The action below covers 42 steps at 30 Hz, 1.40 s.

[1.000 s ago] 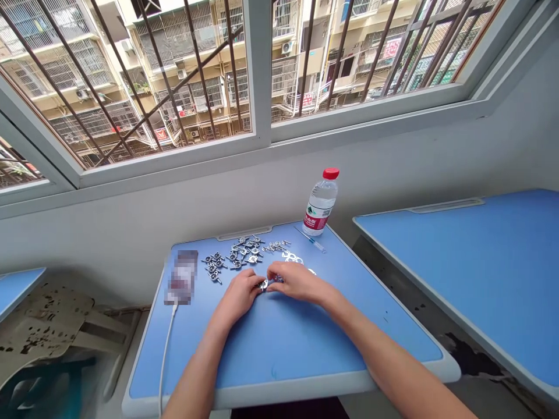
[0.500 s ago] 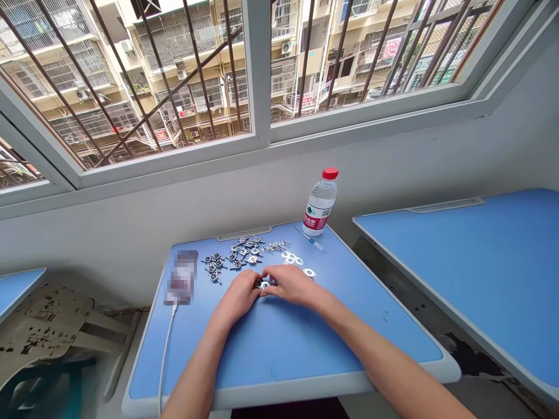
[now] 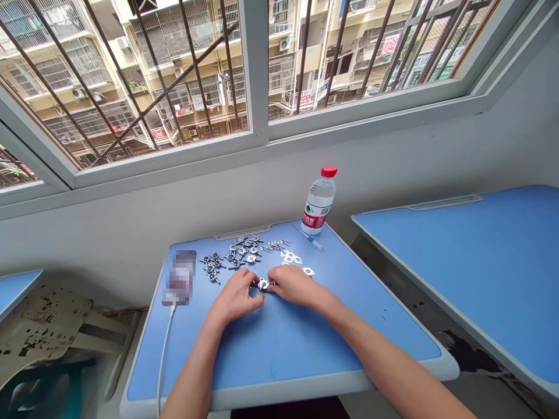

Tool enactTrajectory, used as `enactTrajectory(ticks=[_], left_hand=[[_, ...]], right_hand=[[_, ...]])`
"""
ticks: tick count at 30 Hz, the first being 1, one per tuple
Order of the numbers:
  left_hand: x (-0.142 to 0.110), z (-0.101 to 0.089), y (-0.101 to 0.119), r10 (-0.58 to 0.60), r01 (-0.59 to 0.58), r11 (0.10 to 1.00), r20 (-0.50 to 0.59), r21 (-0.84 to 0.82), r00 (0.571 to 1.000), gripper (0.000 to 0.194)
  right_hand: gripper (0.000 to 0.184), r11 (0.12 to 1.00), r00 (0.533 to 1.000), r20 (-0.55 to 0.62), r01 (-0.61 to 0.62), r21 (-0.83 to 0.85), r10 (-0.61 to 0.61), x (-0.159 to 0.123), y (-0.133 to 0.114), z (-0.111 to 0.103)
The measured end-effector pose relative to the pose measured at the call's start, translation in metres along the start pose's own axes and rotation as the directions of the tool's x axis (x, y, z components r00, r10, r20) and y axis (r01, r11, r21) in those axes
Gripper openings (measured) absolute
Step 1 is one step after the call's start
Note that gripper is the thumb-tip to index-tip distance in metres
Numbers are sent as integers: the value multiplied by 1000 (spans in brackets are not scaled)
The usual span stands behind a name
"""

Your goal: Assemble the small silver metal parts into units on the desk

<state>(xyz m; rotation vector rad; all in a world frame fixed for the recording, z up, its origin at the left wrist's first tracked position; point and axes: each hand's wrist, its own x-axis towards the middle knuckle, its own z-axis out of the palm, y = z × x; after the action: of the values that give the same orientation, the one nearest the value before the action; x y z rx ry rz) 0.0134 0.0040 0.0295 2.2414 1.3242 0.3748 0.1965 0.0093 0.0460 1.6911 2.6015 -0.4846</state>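
Both hands have eased slightly apart, and a small silver fitting now shows between them, near the middle of the desk. Fingers of the left hand and right hand curl in from either side, right up against it; whether they are clamped on it cannot be told from here. It looks like light, stiff stamped metal, thin and probably slippery, so its edges seem the place to pinch. More fittings lie scattered above the hands, with flat rings toward the right. Beyond them stand a water bottle and a thin pen; a blurred phone with a white cable lies at the desk's left.
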Motion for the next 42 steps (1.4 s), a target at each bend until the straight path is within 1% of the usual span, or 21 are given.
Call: enactTrajectory(ticks=[5, 9, 14, 18, 22, 26, 30, 31, 34, 35, 42], left_hand=[[1, 1, -1, -11, 12, 1000, -31, 26, 999, 14], [2, 1, -3, -2, 2, 1000, -5, 8, 1000, 11], [3, 1, -2, 28, -27, 999, -10, 32, 1000, 10], [3, 1, -7, 40, -39, 998, -14, 53, 999, 8], [5, 2, -14, 52, -52, 997, 14, 58, 999, 4], [6, 2, -13, 81, -81, 995, -2, 55, 997, 11], [5, 2, -10, 60, -60, 997, -8, 42, 998, 11], [5, 2, -10, 58, -57, 997, -8, 45, 998, 11], [5, 3, -11, 64, -63, 996, -11, 60, 998, 12], [5, 3, -11, 67, -66, 996, -11, 61, 998, 12], [5, 1, -9, 86, -87, 995, 7, 49, 996, 13]], right_hand=[[17, 1000, 1000, 19, -4, -11, 4, 0, -2, 0], [15, 1000, 1000, 27, 7, -16, -7, 1, -2, 2], [13, 999, 999, 21, 34, -16, -34, 1, -3, 4], [13, 999, 999, 10, 48, -8, -47, 3, -1, 6], [13, 998, 998, -16, 63, 22, -63, 5, 4, 9], [19, 995, 995, -61, 85, 50, -82, 3, 6, 9], [16, 994, 993, -71, 98, 50, -94, -3, 3, 5], [18, 994, 994, -71, 92, 58, -88, -4, 2, 4], [33, 995, 995, -82, 66, 75, -60, -4, 0, 5], [34, 995, 995, -84, 60, 75, -54, -4, -1, 6], [21, 993, 997, -35, 75, 95, -72, -4, 2, 4]])
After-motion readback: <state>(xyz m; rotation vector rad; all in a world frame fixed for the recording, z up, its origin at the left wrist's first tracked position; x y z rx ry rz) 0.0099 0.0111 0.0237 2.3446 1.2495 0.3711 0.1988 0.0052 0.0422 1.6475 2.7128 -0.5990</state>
